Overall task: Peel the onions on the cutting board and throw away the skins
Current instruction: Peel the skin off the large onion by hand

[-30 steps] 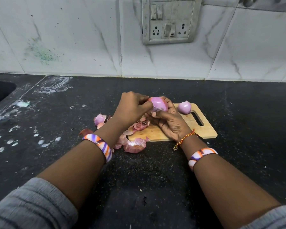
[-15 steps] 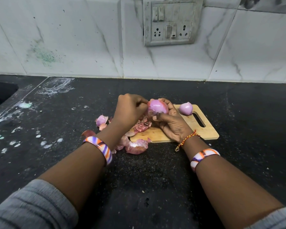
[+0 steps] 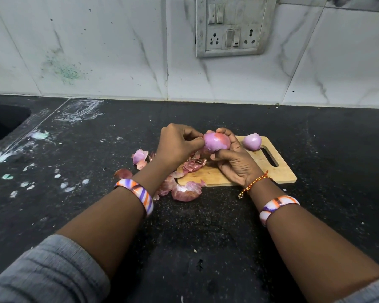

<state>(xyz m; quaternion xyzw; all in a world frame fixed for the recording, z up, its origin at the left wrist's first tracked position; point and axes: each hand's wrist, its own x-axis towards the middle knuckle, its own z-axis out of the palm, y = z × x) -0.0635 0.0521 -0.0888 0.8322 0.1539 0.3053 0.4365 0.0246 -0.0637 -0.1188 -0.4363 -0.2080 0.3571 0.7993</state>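
Head view: I see my right hand [image 3: 234, 162] cradling the onion [image 3: 216, 143] above the cutting board [image 3: 278, 171] so my left hand [image 3: 177, 147] can pinch at its end. A peeled onion [image 3: 252, 141] waits on the board; loose skins [image 3: 185, 190] crowd its left edge.
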